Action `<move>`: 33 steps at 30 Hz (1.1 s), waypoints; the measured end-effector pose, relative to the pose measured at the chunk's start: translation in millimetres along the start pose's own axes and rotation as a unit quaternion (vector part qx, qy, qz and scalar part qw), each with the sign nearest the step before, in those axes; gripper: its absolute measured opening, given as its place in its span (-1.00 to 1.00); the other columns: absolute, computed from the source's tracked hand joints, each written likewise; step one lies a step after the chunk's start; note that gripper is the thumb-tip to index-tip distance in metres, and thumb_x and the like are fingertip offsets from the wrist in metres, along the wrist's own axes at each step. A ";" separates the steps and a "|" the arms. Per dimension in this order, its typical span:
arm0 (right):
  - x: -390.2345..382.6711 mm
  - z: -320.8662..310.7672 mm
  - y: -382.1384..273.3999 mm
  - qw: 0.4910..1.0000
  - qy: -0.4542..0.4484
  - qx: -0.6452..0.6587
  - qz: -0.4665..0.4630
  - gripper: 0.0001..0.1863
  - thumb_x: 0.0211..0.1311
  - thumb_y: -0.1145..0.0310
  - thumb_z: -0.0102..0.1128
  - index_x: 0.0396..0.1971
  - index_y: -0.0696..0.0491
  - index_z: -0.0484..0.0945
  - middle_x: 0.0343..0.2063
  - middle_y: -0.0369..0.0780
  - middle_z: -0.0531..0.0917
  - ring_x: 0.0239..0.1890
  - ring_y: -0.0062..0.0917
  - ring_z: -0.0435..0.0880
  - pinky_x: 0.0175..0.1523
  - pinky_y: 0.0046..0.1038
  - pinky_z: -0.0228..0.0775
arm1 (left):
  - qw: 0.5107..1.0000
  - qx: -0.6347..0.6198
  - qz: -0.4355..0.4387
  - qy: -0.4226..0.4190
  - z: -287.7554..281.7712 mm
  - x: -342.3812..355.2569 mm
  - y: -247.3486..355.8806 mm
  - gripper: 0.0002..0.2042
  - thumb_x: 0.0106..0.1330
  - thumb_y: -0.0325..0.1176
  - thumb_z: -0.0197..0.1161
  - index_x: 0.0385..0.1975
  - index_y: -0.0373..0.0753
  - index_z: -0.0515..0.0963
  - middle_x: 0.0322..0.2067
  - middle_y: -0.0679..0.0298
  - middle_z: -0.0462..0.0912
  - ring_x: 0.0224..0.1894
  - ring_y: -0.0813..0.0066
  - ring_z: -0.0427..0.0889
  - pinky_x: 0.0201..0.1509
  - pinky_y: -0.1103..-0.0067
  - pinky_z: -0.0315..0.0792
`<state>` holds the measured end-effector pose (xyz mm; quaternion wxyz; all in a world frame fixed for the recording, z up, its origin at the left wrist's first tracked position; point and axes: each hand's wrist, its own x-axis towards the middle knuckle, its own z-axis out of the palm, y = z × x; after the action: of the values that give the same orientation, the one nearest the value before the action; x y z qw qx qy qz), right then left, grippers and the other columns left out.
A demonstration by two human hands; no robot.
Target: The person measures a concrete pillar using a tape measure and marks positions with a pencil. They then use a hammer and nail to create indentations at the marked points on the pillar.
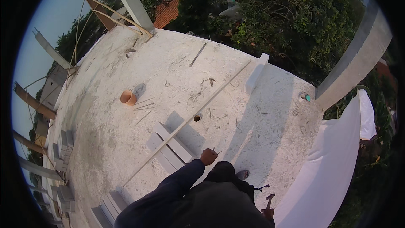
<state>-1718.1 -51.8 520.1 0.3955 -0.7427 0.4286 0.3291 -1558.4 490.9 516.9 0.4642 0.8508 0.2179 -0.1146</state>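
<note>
My left hand [208,156] is closed in front of my body, its fingers pinching a short, thin, nail-like piece [217,152] too small to make out fully. Low on the right, my right hand [267,214] wraps round the handle of a hammer [270,199], whose head points up and away from me. Beside my left hand lie several pale grey blocks [176,147] on the floor. A long straight bar [197,110] rests across them and stretches toward the far right. Part of my foot in a sandal [243,174] shows below.
A rough whitish slab [168,76] spreads ahead, its far edge dropping to trees. It has a round hole [197,118]. An orange bucket [128,97] stands beside thin sticks. A white block [256,73], concrete column [358,55] and white sheet [325,173] are rightward; more blocks [64,148] stand left.
</note>
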 end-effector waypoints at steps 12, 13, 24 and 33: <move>168.3 -76.1 -410.5 0.968 0.024 0.110 -0.223 -0.72 0.19 0.54 0.35 -0.34 0.11 0.33 -0.64 -0.25 0.51 -0.74 -0.54 0.53 -0.72 -0.47 0.39 | 0.984 0.071 0.145 -0.080 48.8 231.9 190.5 -0.78 0.22 -0.24 0.27 -0.35 -0.21 0.79 -0.39 0.02 0.76 -0.30 0.04 0.74 -0.08 0.25 0.60; 171.5 -69.6 -431.0 0.970 0.018 0.110 -0.215 -0.74 0.19 0.52 0.36 -0.34 0.13 0.37 -0.66 -0.23 0.53 -0.75 -0.52 0.53 -0.72 -0.44 0.40 | 0.977 0.079 0.175 -0.091 60.0 260.9 205.8 -0.78 0.23 -0.24 0.26 -0.35 -0.20 0.79 -0.38 0.02 0.76 -0.31 0.04 0.74 -0.08 0.24 0.60; 171.0 -40.8 -654.8 0.959 0.068 0.013 -0.277 -0.74 0.17 0.40 0.41 -0.37 0.21 0.49 -0.55 -0.17 0.63 -0.53 -0.51 0.64 -0.42 -0.41 0.49 | 0.892 0.155 0.371 -0.207 98.9 483.1 414.3 -0.85 0.17 -0.34 0.25 -0.46 -0.27 0.69 -0.37 -0.03 0.70 -0.24 -0.06 0.70 -0.10 0.10 0.57; 211.7 -97.0 -856.3 0.930 0.051 0.061 -0.359 -0.79 0.17 0.43 0.41 -0.34 0.18 0.53 -0.47 -0.23 0.68 -0.43 -0.58 0.66 -0.29 -0.45 0.50 | 0.867 0.164 0.368 -0.294 146.6 581.0 537.5 -0.79 0.31 -0.30 0.22 -0.31 -0.28 0.72 -0.32 -0.06 0.69 -0.16 -0.09 0.67 -0.01 0.13 0.53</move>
<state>-847.5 58.0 652.0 0.5096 -0.8371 0.1721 0.0997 -790.3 266.5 604.2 0.3691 0.8600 -0.2798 -0.2140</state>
